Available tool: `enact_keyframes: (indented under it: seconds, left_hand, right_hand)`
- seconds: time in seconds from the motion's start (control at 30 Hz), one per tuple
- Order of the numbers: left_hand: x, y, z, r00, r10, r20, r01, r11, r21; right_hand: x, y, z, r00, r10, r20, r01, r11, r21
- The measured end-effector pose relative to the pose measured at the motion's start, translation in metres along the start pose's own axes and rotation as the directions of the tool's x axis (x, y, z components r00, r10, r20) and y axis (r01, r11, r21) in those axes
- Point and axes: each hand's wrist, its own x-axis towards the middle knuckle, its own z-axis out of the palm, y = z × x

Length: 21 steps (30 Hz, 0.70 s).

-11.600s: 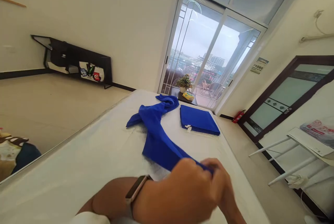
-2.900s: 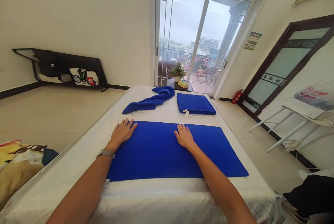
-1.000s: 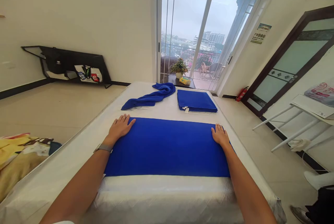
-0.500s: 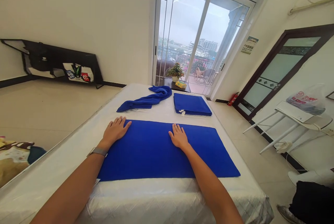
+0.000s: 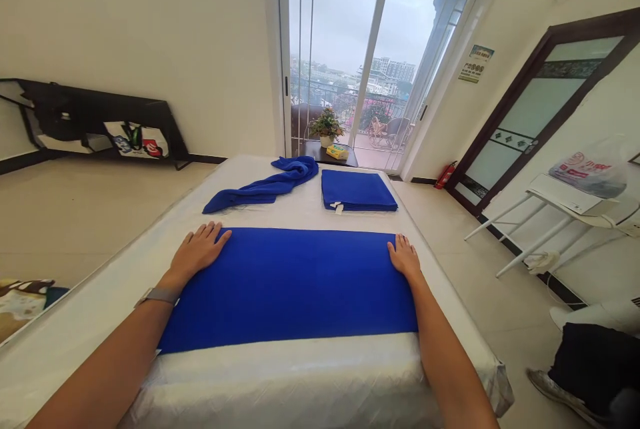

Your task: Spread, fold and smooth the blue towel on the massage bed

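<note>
A smooth blue towel (image 5: 300, 289) lies flat in a long rectangle across the plastic-covered mattress (image 5: 280, 382). At its far left corner, my left hand (image 5: 200, 249) rests palm down with the fingers stretched out. My right hand (image 5: 405, 257) lies flat on the far right corner, its fingers extended and partly past the edge. Beyond the towel sit a stack of folded blue towels (image 5: 359, 190) with a white tag, and a crumpled blue towel (image 5: 265, 183) to its left.
Past the bed stands a small dark table with a potted plant (image 5: 326, 125) and a yellow tissue pack (image 5: 337, 151). A white chair (image 5: 565, 202) holding a plastic bag is at right. A black rack (image 5: 100, 122) stands by the left wall. A shoe (image 5: 555, 392) shows at lower right.
My right hand has slid right across the towel, from its middle to its far right corner. My left hand stays at the left corner. The view has shifted slightly.
</note>
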Motion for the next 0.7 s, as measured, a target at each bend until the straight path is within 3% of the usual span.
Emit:
enact_keyframes:
  seconds: [0.17,0.3,0.4,0.47,0.53,0.6,0.7]
  left_hand:
    - [-0.007,0.012,-0.018,0.988,0.029,-0.152,-0.020,0.998,0.060]
    - [-0.014,0.059,-0.031,0.952,0.196,-0.233,-0.190,0.981,0.049]
    - [-0.020,0.127,-0.026,0.919,0.362,-0.158,-0.360,0.932,0.041]
    - [-0.025,0.178,-0.018,0.861,0.502,-0.087,-0.504,0.864,-0.004]
    - [-0.028,0.220,-0.011,0.848,0.529,-0.034,-0.530,0.844,-0.084]
    - [-0.027,0.243,-0.008,0.875,0.483,0.017,-0.475,0.867,-0.151]
    - [-0.019,0.236,-0.008,0.918,0.390,0.079,-0.370,0.910,-0.189]
  right_hand:
    - [0.001,-0.005,0.003,1.000,-0.001,-0.003,0.001,0.999,0.037]
    - [0.001,-0.004,0.004,1.000,-0.001,-0.010,0.002,0.999,0.050]
    - [0.001,-0.004,0.004,1.000,-0.003,-0.016,0.004,0.998,0.057]
    - [0.000,-0.004,0.004,1.000,-0.006,-0.024,0.008,0.998,0.056]
    - [-0.002,-0.005,0.003,0.999,-0.009,-0.033,0.011,0.999,0.053]
    - [-0.003,-0.005,0.003,0.999,-0.010,-0.040,0.012,0.999,0.050]
    - [-0.005,-0.006,0.001,0.999,-0.012,-0.036,0.014,0.999,0.048]
